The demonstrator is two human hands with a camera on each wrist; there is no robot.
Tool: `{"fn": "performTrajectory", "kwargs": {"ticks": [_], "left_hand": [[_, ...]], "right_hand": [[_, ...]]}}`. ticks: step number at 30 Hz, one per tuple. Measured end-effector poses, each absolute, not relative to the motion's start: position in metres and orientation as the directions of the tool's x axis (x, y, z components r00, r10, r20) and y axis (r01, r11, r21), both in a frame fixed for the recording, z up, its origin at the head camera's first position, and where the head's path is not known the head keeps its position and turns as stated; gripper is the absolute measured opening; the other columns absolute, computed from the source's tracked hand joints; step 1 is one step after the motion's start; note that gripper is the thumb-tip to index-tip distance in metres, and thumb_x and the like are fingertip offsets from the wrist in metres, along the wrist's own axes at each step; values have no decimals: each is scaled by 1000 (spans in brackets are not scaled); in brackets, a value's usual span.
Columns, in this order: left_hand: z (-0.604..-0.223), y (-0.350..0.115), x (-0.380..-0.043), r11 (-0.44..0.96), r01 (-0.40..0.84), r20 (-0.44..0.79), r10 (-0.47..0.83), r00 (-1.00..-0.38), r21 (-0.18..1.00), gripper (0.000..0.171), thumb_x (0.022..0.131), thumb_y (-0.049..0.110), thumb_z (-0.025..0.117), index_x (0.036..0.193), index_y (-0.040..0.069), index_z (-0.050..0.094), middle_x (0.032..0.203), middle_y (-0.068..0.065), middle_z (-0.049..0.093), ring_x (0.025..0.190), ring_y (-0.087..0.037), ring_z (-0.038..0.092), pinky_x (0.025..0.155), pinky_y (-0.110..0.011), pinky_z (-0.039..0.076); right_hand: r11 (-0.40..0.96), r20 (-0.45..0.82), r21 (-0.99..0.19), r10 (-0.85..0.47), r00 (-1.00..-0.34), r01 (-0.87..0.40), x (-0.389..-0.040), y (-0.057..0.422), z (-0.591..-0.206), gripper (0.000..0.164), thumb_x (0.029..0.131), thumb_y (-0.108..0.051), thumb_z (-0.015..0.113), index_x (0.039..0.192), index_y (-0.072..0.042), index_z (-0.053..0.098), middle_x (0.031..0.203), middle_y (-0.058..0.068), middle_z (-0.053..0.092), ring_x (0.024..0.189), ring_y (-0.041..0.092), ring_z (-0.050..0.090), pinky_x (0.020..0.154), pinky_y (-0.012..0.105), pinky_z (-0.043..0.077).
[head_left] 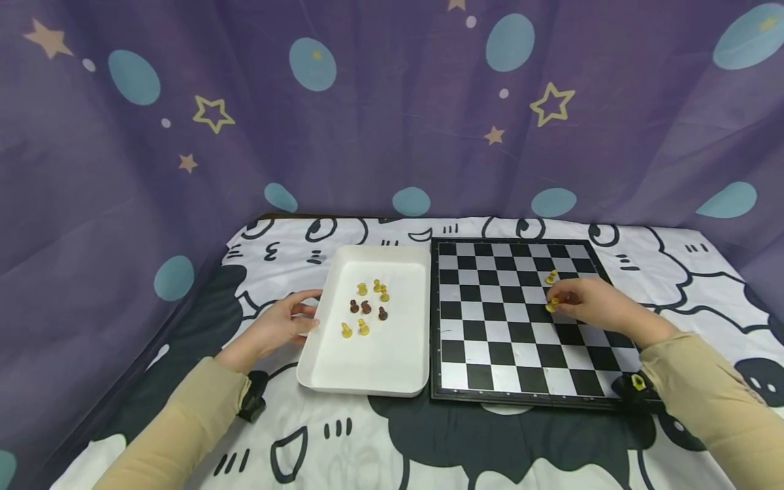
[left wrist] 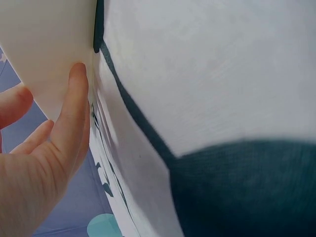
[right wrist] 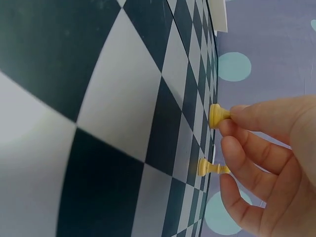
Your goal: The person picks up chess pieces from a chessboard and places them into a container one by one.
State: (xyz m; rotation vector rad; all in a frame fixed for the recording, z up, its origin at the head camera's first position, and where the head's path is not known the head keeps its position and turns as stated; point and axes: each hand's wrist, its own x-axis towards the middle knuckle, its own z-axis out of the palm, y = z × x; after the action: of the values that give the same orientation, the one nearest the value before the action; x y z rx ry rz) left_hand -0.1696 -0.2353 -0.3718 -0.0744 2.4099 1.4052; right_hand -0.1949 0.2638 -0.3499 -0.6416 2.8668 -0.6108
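Observation:
My right hand is over the right half of the chessboard. Its thumb and index finger pinch a yellow chess pawn by the top, base toward the board. Another yellow chess piece stands on the board just beyond that hand; the right wrist view shows it below the pinched pawn. At the left side of the white tray, my left hand has its fingers loosely extended, fingertips touching the outer wall. Inside the tray lie several yellow chess pieces and three dark brown ones.
Tray and board lie side by side on a cartoon-patterned cloth. A purple curtain with stars and blue ovals hangs behind. The board's raised black frame runs along its near edge, by the right sleeve.

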Motion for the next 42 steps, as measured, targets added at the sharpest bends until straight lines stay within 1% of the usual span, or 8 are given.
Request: {"fn": "performTrajectory", "kwargs": {"ticks": [7,11,14,20,26,31,37,42], "left_hand": [[-373,-235,-171,505,-220,-323,126,-938,835,62,95,7,56,149,11,28,129,-25,46,103,-29,61,79,-41,56],[-375,-236,-171,505,-227,-330,123,-936,833,62,94,7,56,149,12,28,129,-25,46,104,-29,61,79,-41,56],[-375,-236,-172,503,-231,-333,122,-935,833,62,95,7,56,149,12,28,130,-25,46,104,-30,61,80,-42,56],[-375,-236,-171,504,-226,-329,125,-936,834,62,95,7,56,149,12,28,129,-25,47,104,-29,61,79,-42,56],[-375,-237,-171,501,-215,-321,134,-938,838,61,95,7,56,149,11,28,129,-25,47,103,-28,61,79,-41,56],[-374,-237,-172,500,-216,-321,134,-937,839,61,95,6,56,149,10,28,129,-25,46,102,-28,61,80,-42,56],[-373,-236,-172,511,-223,-329,125,-936,830,61,95,6,56,149,11,28,130,-25,46,103,-29,61,80,-41,56],[-374,-237,-171,517,-219,-329,129,-935,827,61,95,7,56,149,11,27,130,-25,46,105,-30,60,80,-41,56]], "right_hand": [[816,-63,-441,-444,-894,-374,-194,259,-349,14,86,-3,64,100,-3,67,88,4,69,80,14,63,66,32,51],[797,-48,-450,-471,-881,-402,-194,253,-349,14,86,-2,64,99,-1,68,87,5,69,78,14,62,65,32,51],[795,-43,-445,-479,-877,-412,-193,248,-350,13,85,-2,64,98,-2,68,85,4,69,75,13,60,64,31,50],[785,-27,-436,-500,-865,-440,-191,240,-349,15,86,-1,64,99,-5,69,88,3,69,77,13,59,64,31,49],[758,6,-425,-545,-838,-496,-192,227,-348,15,85,-2,66,100,-6,69,87,1,69,76,11,60,61,28,48],[732,5,-440,-578,-816,-521,-193,212,-345,14,87,-3,65,100,-6,68,88,1,69,75,9,59,63,28,49],[679,52,-429,-640,-767,-596,-196,187,-336,15,86,0,65,99,-4,69,87,3,70,71,8,59,61,26,49],[654,44,-403,-684,-728,-640,-196,159,-326,17,87,-3,65,104,-5,69,92,2,69,71,7,56,60,24,48]]}}
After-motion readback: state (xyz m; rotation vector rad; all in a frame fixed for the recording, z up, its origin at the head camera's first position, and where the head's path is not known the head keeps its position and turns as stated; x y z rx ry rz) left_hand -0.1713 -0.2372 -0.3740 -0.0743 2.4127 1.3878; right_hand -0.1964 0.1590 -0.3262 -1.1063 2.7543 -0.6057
